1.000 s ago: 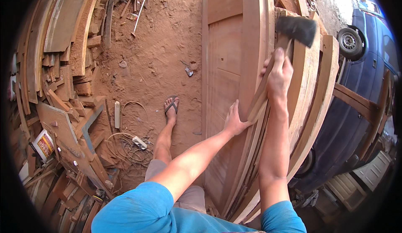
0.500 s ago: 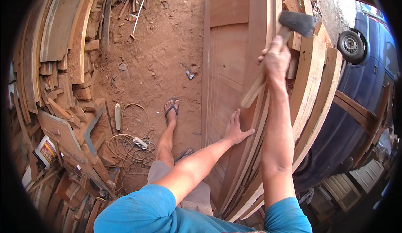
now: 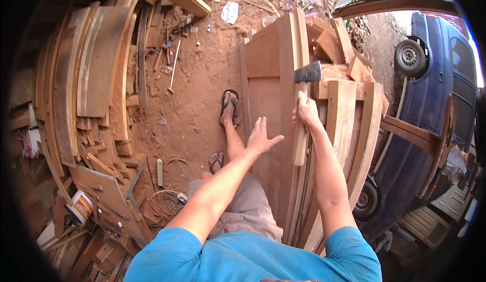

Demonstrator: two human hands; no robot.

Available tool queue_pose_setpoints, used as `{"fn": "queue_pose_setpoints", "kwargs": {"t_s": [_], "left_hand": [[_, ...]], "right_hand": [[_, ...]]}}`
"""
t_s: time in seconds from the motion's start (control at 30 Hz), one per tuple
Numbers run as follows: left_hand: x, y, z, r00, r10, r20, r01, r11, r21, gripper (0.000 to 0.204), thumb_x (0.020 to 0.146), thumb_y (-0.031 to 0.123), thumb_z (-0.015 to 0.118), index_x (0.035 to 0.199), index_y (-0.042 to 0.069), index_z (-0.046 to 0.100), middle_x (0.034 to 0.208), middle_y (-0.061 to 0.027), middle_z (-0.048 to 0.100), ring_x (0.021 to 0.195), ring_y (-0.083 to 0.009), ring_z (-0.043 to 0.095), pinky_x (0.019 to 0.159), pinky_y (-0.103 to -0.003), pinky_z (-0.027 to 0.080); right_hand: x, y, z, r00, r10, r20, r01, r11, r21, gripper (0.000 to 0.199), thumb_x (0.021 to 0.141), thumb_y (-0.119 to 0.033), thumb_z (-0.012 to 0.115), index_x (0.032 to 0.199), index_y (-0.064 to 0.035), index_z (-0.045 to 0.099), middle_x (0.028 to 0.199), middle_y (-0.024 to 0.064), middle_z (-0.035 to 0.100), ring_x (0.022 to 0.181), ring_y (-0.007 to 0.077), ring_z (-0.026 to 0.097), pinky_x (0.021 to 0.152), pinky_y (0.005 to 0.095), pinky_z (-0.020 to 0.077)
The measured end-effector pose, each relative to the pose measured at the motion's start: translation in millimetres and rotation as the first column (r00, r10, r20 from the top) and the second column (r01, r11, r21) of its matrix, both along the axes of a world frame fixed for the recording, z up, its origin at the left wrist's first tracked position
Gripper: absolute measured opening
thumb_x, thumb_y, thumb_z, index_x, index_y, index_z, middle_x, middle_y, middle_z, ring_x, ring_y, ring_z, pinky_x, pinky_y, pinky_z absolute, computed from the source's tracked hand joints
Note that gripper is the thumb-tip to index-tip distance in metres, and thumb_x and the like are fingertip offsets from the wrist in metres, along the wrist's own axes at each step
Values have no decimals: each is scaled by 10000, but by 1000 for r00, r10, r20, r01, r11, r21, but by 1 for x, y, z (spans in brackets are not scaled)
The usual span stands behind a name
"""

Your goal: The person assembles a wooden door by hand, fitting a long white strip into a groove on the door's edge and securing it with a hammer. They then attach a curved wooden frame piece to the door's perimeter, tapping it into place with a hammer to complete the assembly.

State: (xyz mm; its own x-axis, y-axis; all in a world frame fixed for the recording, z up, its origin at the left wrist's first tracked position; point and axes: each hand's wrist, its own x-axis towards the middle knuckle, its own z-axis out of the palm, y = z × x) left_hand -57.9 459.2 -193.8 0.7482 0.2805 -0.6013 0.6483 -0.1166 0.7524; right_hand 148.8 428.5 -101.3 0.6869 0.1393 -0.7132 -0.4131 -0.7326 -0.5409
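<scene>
In my right hand [image 3: 308, 113] is a hatchet [image 3: 310, 72] with a dark metal head and a pale wooden handle. My fingers wrap the handle just below the head, and its butt end points back toward me. Under the hatchet runs the long edge of a reddish wooden panel door [image 3: 262, 61], tilted beside other boards. My left hand [image 3: 262, 139] is open with fingers and thumb spread, over the door's face. Whether it touches the wood I cannot tell.
Thick timber beams [image 3: 341, 104] lie right of the door, with a blue vehicle [image 3: 430, 99] beyond. Stacked planks [image 3: 104, 64] and offcuts fill the left side. A coiled cable [image 3: 164, 201] lies on the dirt floor [image 3: 197, 69] near my sandalled feet.
My left hand has come away from the door's edge toward its face. The hatchet in my right hand has shifted left and its handle is straighter. My view and feet have shifted.
</scene>
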Motion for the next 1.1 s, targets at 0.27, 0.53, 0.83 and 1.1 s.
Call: {"fn": "queue_pose_setpoints", "kwargs": {"t_s": [0.27, 0.53, 0.83, 1.1], "left_hand": [[125, 79, -21, 988, 136, 71, -133, 990, -41, 1272, 765, 671, 772, 1590, -72, 150, 1664, -264, 188, 1540, -398, 223, 1246, -470, 266], [205, 69, -11, 951, 305, 37, -295, 940, -171, 1328, 774, 618, 784, 1609, -49, -5, 1688, -270, 38, 1567, -421, 82, 1268, -502, 172], [198, 80, -30, 946, 323, 36, -304, 920, -248, 1250, 806, 627, 754, 1622, -13, 56, 1690, -248, 70, 1565, -413, 100, 1253, -565, 172], [190, 73, -40, 915, 380, 135, -355, 918, -176, 1113, 891, 611, 668, 1610, -36, 117, 1685, -250, 95, 1567, -407, 103, 1260, -567, 151]], "right_hand": [[66, 61, 52, 978, 148, -149, -168, 977, -129, 444, 1037, -435, 578, 884, -19, 558, 668, 59, 591, 501, 165, 575, 466, 346, 506], [168, 235, 18, 726, 679, 113, -626, 720, -300, 423, 1006, -396, 628, 1009, 26, 640, 743, 96, 665, 574, 171, 648, 554, 352, 537], [217, 350, -53, 482, 802, -352, -872, 400, -281, 494, 959, -330, 707, 1328, -50, 537, 767, 67, 615, 549, 158, 620, 495, 324, 542], [227, 376, -94, 321, 788, -526, -935, 174, -310, 772, 885, -196, 756, 1564, -129, 395, 777, 85, 639, 551, 169, 635, 483, 337, 560]]}}
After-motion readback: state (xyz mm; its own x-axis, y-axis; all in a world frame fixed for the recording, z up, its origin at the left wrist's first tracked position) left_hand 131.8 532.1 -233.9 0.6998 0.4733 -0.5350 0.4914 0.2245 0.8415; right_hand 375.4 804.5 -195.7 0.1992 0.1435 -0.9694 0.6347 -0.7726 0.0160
